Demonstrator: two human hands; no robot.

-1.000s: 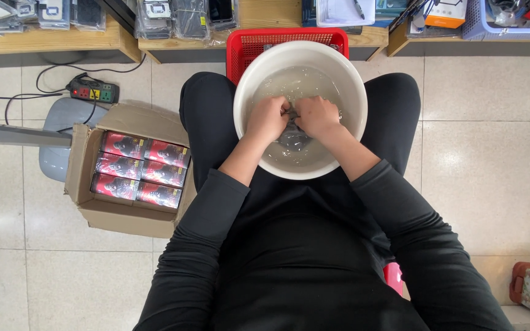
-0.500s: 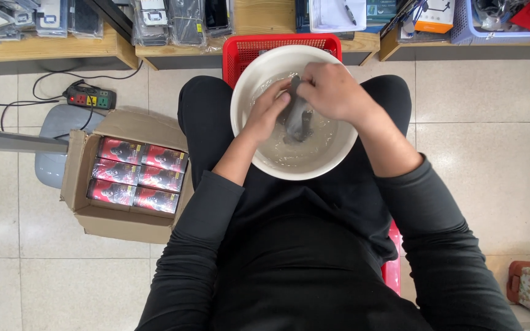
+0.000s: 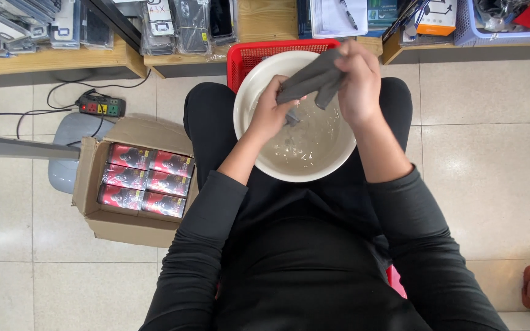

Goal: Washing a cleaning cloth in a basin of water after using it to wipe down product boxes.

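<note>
Over the white basin [image 3: 259, 79] resting on my lap, my right hand [image 3: 358, 83] clamps its fingers around the upper end of a grey cloth [image 3: 314, 76], while my left hand [image 3: 271, 110] pinches the lower end just above the cloudy water [image 3: 305, 144]. Both hands are closed on the cloth, which stretches between them. Beside my left knee sits a cardboard box [image 3: 93, 178] of red packets [image 3: 145, 181]; a red basket [image 3: 246, 58] stands behind the basin.

A shop: wooden shelves [image 3: 44, 58] crowded with packaged phone cases [image 3: 179, 24].
</note>
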